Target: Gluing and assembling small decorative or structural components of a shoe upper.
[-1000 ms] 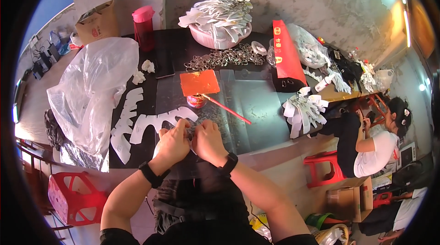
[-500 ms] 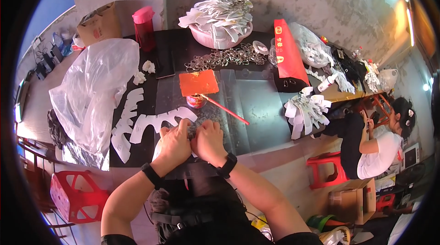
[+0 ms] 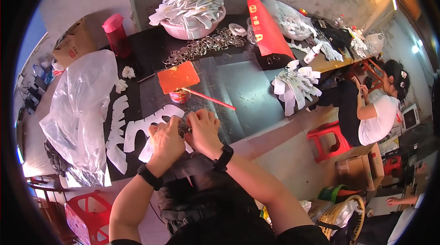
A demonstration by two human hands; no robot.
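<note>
At the near edge of the desk (image 3: 133,165), left hand (image 3: 167,140) and right hand (image 3: 203,130), fingers curled, apparently pinch a small metal piece (image 3: 189,130). More white cutout (image 3: 145,152) shows beside the left than a second ago; handwork seems unfinished.

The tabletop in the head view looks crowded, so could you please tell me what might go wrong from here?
The right hand is near the red stick jutting out by the small tin, so it might knock it. White strips heaped above the rim of the pink basin could slide off. The white bundle near the edge of the table might fall if nudged.
</note>
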